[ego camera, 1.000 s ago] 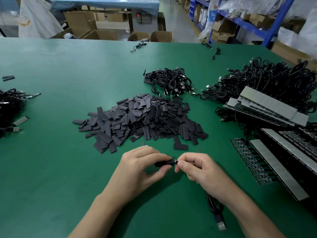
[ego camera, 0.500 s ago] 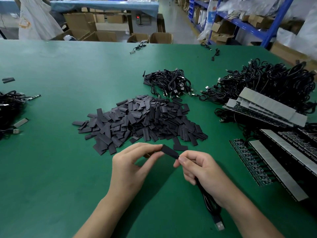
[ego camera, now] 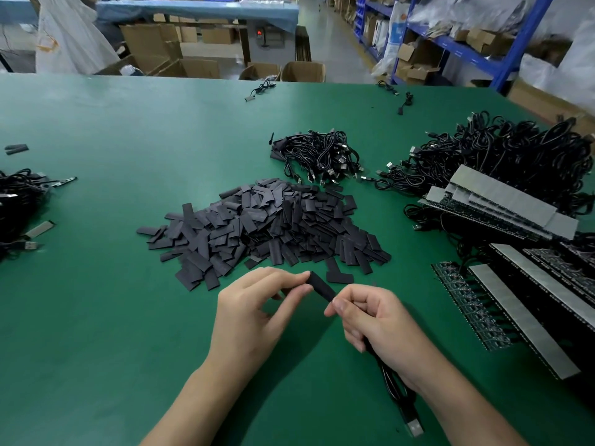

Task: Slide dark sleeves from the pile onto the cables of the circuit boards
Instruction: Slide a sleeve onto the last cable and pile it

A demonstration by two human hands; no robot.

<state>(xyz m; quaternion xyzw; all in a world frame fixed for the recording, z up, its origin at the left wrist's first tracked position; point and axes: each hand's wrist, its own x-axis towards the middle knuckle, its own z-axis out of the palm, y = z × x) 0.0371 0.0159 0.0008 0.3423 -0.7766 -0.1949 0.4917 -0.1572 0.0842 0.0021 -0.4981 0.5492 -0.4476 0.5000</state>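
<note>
- Left hand (ego camera: 254, 313) pinches the upper end of the dark sleeve (ego camera: 322, 286), which was level a second ago and now slants above the counter (ego camera: 112, 317).
- Right hand (ego camera: 380, 320) grips the cable (ego camera: 394, 386) at the sleeve's lower end.
- Pile (ego camera: 267, 230) lies just beyond.
- Cardboard boxes (ego camera: 302, 71): contents hidden.

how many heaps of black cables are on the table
3: left heap at the left edge, middle heap beyond the sleeve pile, right heap behind the circuit boards. More cable may hide under the boards.
</note>
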